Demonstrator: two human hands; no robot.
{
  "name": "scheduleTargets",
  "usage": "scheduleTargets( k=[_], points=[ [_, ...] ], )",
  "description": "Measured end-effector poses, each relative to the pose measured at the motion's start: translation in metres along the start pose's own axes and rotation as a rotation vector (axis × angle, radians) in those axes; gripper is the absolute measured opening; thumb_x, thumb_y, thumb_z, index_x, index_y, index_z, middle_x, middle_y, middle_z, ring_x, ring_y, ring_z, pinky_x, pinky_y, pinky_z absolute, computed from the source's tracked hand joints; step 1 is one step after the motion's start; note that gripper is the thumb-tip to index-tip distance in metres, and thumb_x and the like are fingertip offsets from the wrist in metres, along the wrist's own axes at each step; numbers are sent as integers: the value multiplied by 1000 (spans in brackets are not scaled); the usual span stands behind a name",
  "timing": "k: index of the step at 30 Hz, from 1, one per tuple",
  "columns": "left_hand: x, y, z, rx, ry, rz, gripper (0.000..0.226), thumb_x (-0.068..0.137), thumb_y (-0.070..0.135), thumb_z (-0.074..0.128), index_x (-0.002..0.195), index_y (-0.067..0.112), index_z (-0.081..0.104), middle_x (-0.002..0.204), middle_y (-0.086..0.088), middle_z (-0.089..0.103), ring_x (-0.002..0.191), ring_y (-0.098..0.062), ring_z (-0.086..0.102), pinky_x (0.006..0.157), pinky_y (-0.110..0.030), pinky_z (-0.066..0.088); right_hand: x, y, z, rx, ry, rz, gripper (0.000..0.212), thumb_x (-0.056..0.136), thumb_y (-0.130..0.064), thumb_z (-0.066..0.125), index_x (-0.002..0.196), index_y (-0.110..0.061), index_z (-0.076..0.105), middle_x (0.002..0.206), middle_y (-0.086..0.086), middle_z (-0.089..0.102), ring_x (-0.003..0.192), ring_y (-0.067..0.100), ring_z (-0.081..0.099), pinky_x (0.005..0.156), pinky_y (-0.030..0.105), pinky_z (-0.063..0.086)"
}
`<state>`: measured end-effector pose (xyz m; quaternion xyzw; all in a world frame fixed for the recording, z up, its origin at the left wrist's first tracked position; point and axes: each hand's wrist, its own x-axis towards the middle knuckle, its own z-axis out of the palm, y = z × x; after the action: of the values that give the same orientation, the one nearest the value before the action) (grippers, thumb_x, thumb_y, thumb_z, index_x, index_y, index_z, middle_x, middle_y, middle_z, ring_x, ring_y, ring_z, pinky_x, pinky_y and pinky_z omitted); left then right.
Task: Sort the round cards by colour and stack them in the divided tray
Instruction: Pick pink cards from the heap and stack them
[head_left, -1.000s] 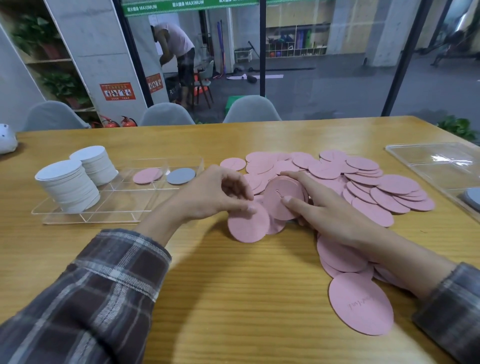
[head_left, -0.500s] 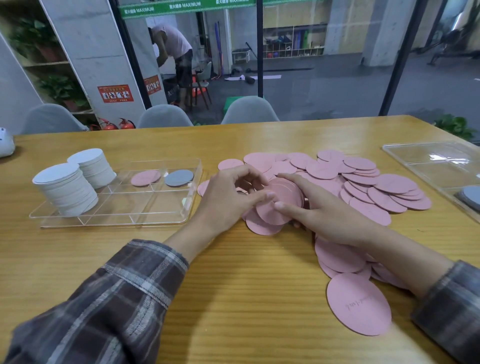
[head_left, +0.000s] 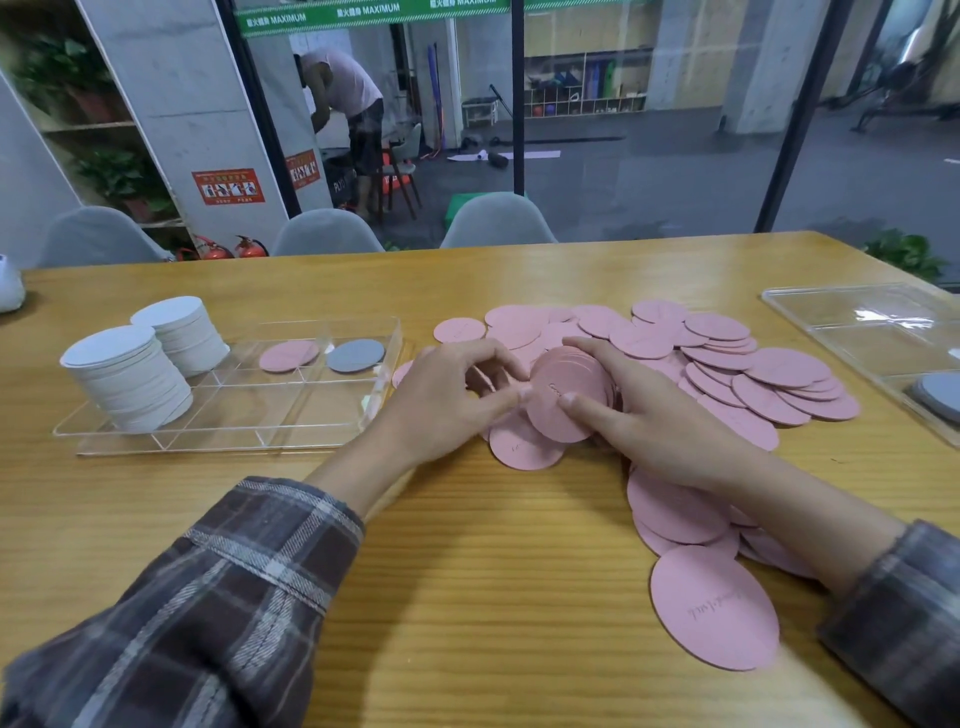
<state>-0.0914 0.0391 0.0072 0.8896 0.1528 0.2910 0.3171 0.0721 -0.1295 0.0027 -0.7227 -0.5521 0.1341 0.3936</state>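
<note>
Several pink round cards (head_left: 769, 384) lie spread over the middle and right of the table. My right hand (head_left: 654, 421) holds a tilted stack of pink cards (head_left: 569, 395), thumb on its face. My left hand (head_left: 447, 400) touches the stack's left edge with curled fingers and thumb. The clear divided tray (head_left: 228, 410) sits to the left. It holds two tall white card stacks (head_left: 130, 374), one pink card (head_left: 288, 356) and one grey card (head_left: 356, 355).
A second clear tray (head_left: 872, 338) with grey cards (head_left: 943, 392) lies at the right table edge. One pink card (head_left: 714, 605) lies near the front, close to my right forearm. Grey chairs stand behind the table. A person stands beyond the glass.
My left hand has moved from a loose pink card at the front up to the stack's left edge. The stack in my right hand has shifted slightly away from me.
</note>
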Motion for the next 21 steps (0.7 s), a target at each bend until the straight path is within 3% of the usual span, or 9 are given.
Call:
scheduleTargets(
  k=[2,4,7,11,13,16,19,21],
  points=[
    [-1,-4,-2,104,-85,11,15,84,31,86,92,22,77,80,8,72,71,-10,65,65,-11,43,-1,-3,-3,-111,52,-39,58,101,-32,57,154,-30,34,125,-15,61,107,2,56,89,18,38],
    [-2,-7,-5,186,-181,-6,27,78,41,89,98,26,78,88,10,70,76,-9,64,67,-12,44,-2,-5,-4,-224,98,-82,61,102,-30,55,157,-26,29,128,-14,55,109,-2,46,86,11,31],
    [-2,-8,-7,253,-243,-3,37,74,45,91,104,28,79,94,10,67,80,-8,61,67,-10,41,0,-1,-6,-352,93,-91,64,103,-29,51,160,-26,22,143,-3,52,121,9,46,91,17,28],
    [-2,-5,-7,183,-253,-44,30,74,35,93,99,26,79,91,8,69,76,-8,62,67,-10,43,0,0,-5,-406,24,-59,62,106,-29,44,162,-26,17,160,-2,37,144,15,34,109,27,29],
    [-1,-5,-8,99,-233,-106,20,78,28,91,93,26,78,85,7,72,70,-9,63,67,-13,46,1,-1,-5,-401,25,-59,61,106,-28,44,162,-26,18,161,-2,36,145,15,32,109,25,28],
    [0,-4,-8,-85,-183,-190,9,88,16,83,92,15,75,80,1,71,64,-12,69,68,-21,53,1,1,-6,-337,33,-51,58,106,-25,44,160,-21,23,157,1,42,143,13,34,99,11,22],
    [1,0,-6,-262,-107,-241,10,91,6,78,93,2,70,77,-7,71,63,-23,71,70,-33,61,1,1,-7,-233,52,-35,53,107,-24,43,158,-19,30,132,-4,56,122,7,46,88,5,26],
    [0,1,-2,-330,-85,-271,12,91,8,79,91,0,69,75,-13,73,63,-26,71,70,-37,64,1,-2,-6,-157,65,-6,50,108,-25,42,156,-22,34,127,-8,55,112,-2,44,85,4,29]
  ],
)
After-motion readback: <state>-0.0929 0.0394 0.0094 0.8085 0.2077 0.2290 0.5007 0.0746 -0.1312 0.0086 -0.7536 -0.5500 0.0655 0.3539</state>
